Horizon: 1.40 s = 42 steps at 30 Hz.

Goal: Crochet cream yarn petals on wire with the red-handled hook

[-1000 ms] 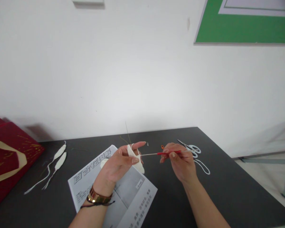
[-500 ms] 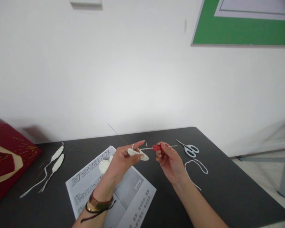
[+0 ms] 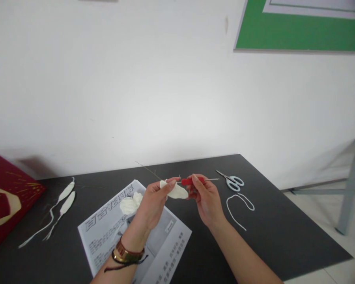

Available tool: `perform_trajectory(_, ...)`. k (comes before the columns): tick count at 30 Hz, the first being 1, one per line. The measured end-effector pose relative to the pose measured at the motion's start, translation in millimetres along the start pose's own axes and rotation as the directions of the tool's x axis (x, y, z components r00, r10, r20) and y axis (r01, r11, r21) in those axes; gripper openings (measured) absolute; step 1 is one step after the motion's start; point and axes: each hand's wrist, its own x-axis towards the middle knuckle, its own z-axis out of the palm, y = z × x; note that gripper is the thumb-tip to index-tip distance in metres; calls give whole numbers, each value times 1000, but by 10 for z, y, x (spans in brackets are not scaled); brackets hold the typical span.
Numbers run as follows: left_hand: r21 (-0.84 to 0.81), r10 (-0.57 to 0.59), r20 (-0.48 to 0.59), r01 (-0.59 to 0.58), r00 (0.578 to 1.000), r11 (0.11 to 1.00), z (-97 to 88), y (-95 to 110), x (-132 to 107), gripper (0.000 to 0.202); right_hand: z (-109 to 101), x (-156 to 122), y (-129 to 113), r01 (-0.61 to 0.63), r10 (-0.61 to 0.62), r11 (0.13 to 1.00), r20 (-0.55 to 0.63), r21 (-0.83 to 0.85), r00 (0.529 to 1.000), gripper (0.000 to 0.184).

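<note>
A white crocheted petal [image 3: 177,191] is pinched in my left hand [image 3: 154,203], its wide face turned toward me. My right hand [image 3: 206,199] grips a crochet hook [image 3: 192,181] by its red handle; one thin metal end sticks out to the right, and the other reaches left to the petal's upper edge. Whether the tip sits inside a stitch is too small to tell. A short yarn tail stands up by my left index finger. Behind my left wrist, white crocheted pieces [image 3: 130,203] lie on a printed sheet [image 3: 106,232].
Scissors [image 3: 232,181] and a loose length of white yarn [image 3: 229,207] lie right of my hands on the black table [image 3: 272,232]. Two white petals with yarn tails [image 3: 67,203] are at left, beside a red gift bag [image 3: 12,197]. A thin wire [image 3: 148,169] points toward the wall.
My right hand has come closer to my left, bringing the hook's red handle near the petal. The petal has turned to show more of its face. The whole view has shifted slightly.
</note>
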Motion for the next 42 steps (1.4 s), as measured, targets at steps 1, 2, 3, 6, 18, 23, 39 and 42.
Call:
perform_trajectory(1,5,0,-7,0,1000,1000,0,7,2,23,-2,0,-3,1,-1,1000,4,-11,1000,23)
perform_trajectory(2,12,4,-11,-4,1000,1000,1,12,3,22,-2,-3,-8,1,-1,1000,9,-19,1000,23)
perform_trajectory(3,15,12,-19,-12,1000,1000,4,13,3,21,-1,-6,-15,-2,3,1000,21,-23,1000,23)
perform_trajectory(6,-22,42,-81,-44,996,999,19,8,-1,17,11,-23,-38,-46,48,999,96,-26,994,28)
perform_trajectory(18,-78,132,-266,-158,955,984,94,-51,-22,17,44,-73,-40,-112,145,971,149,-212,978,22)
perform_trajectory(23,-114,149,-300,-190,942,975,108,-59,-35,14,48,-108,-75,-11,56,970,179,-244,982,25)
perform_trajectory(39,-71,241,-337,-280,910,957,141,-105,-83,11,82,-145,-101,45,5,955,165,-294,986,29)
perform_trajectory(42,-81,241,-343,-284,908,955,139,-92,-83,10,45,-122,-61,3,39,979,202,-204,979,35)
